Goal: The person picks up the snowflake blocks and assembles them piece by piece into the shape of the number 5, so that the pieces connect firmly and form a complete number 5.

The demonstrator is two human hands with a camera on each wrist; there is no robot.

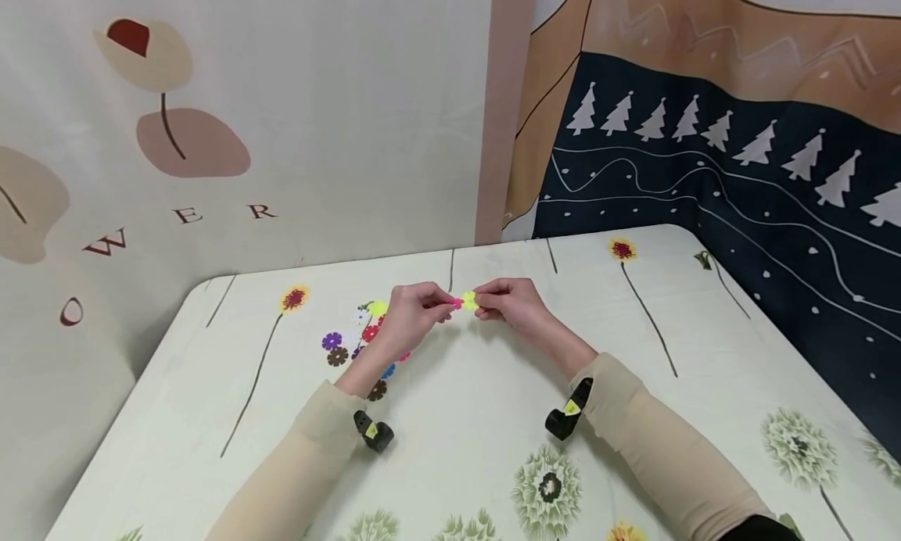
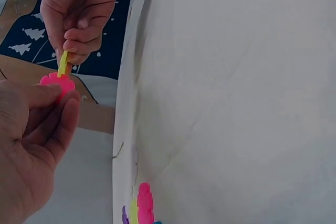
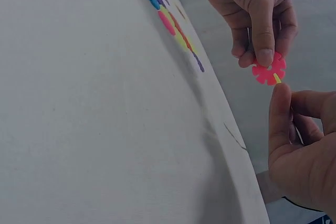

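Note:
My left hand (image 1: 411,316) pinches a pink notched plastic disc (image 3: 269,70) between thumb and fingers, above the table. From the other side my right hand (image 1: 517,306) pinches a yellow notched disc (image 1: 468,299). In the left wrist view the yellow disc stands edge-on at the rim of the pink one, and the two touch. The right wrist view shows the yellow edge at a slot of the pink disc; how deep it sits I cannot tell. Fingers hide part of both discs.
Several loose notched discs in purple (image 1: 332,341), brown (image 1: 338,356), red, white, yellow and blue lie on the table beside and partly behind my left forearm. A flower-print cloth (image 1: 464,447) covers the table. Printed curtains (image 1: 352,134) hang behind its far edge.

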